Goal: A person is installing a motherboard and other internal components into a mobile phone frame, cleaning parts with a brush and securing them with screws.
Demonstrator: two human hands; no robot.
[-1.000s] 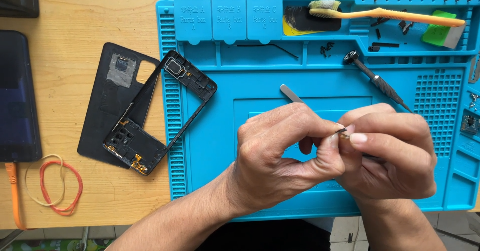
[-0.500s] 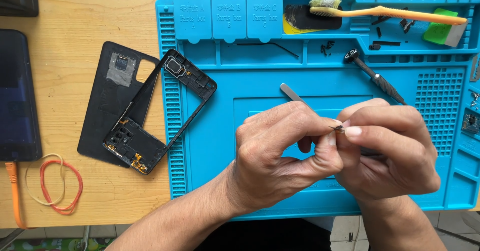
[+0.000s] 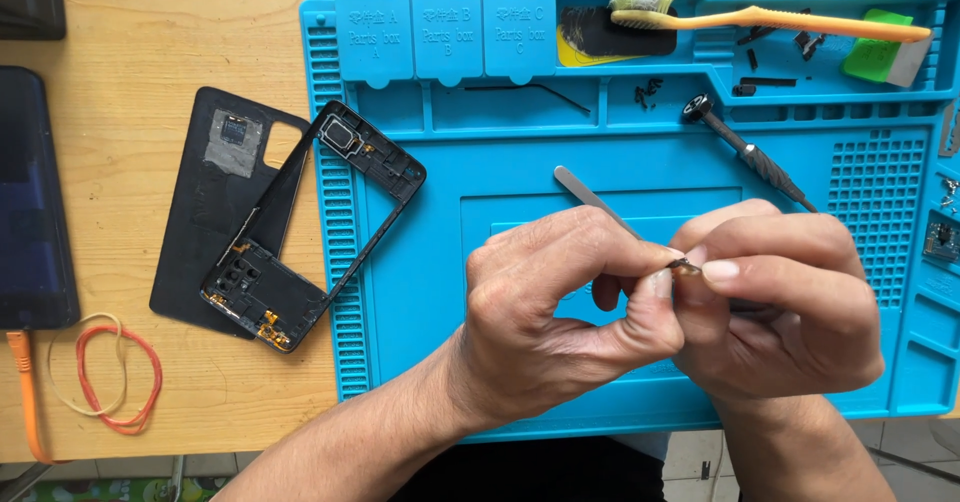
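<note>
Over the soft blue rubber mat (image 3: 420,362), the left hand (image 3: 560,322) and right hand (image 3: 790,312) pinched one tiny dark part (image 3: 686,263) between closed fingertips. Being so small, it could slip and get lost. Beyond lay a slim metal pry tool (image 3: 590,197), a ridged screwdriver (image 3: 745,152) and, on the wooden counter (image 3: 150,52), a hollow black phone frame (image 3: 310,227).

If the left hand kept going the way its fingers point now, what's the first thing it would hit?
The left hand points right, so it would meet the right hand at once: their fingertips already pinch the same tiny part between them. Beyond that lies only the blue mat, though depth is hard to judge.
</note>
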